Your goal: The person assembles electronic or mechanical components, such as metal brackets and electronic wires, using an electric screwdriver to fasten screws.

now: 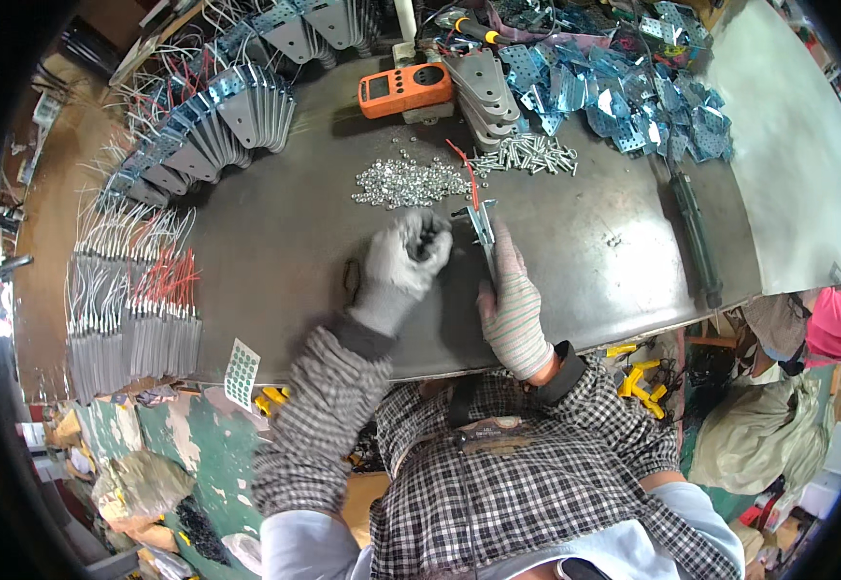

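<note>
My right hand (516,314), in a striped knit glove, is closed around a flat grey metal bracket (483,230) held on edge above the table. A red wire (470,174) rises from the bracket's top. Just left of it, my left hand (403,259), in a grey glove, has its fingers curled together. What they pinch, if anything, is too small to make out. Beyond my left hand lies a heap of small shiny nuts (406,184). A pile of screws (532,155) lies beyond the bracket.
An orange meter (405,90) stands at the back, beside stacked grey plates (483,92). Blue perforated metal pieces (623,97) cover the back right. Wired bracket assemblies (246,106) and bundled grey rods with leads (164,343) fill the left. A dark cylindrical tool (696,237) lies right.
</note>
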`<state>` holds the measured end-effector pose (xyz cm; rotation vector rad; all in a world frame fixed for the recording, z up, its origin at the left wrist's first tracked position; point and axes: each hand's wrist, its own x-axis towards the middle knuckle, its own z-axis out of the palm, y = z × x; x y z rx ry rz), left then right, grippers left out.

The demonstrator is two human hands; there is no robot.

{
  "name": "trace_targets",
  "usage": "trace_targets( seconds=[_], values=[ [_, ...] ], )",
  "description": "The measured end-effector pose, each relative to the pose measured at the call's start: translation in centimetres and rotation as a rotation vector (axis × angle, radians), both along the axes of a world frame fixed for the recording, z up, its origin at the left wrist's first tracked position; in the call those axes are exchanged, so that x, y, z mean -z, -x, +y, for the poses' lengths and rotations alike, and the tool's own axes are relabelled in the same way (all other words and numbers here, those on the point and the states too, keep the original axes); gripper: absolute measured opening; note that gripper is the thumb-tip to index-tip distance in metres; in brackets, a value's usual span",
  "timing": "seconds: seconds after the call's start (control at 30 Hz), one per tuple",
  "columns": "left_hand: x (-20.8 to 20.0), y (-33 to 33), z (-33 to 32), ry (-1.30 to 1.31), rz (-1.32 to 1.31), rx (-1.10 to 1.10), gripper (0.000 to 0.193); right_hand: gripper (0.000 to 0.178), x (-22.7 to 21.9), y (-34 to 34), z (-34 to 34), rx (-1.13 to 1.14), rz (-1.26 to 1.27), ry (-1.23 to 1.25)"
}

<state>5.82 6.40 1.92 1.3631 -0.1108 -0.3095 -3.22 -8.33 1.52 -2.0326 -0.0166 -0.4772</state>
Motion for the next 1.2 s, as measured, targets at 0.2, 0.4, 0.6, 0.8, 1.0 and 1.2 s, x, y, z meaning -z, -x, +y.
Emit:
trace_targets(
  seconds=[0.2,0.4,0.6,0.8,1.0,1.2],
  values=[
    [-0.1,4.9,-4.5,-0.054,-0.227,-0.244,0.014,0.081,-0.3,-0.2,0.0,-0.033,0.007,-0.018],
    [0.3,4.8,-4.7,-0.120,-0.319,-0.288,0.016,0.082,-0.2,-0.2,0.1,-0.019,0.028,-0.044],
    [0.6,4.9,-4.7,-0.218,-0.399,-0.353,0.018,0.082,-0.4,-0.2,0.0,-0.047,-0.002,-0.036],
    [0.5,4.7,-4.9,-0.300,-0.505,-0.381,0.020,0.083,-0.5,-0.1,0.0,-0.022,0.091,-0.040],
    [-0.9,4.9,-4.6,-0.502,-0.735,-0.397,0.029,0.061,-2.2,0.0,-5.0,-0.171,0.131,0.276],
    [-1.0,5.0,-4.9,-0.487,-0.687,-0.383,0.029,0.060,-2.4,0.2,-27.4,0.750,0.563,0.948]
  ],
)
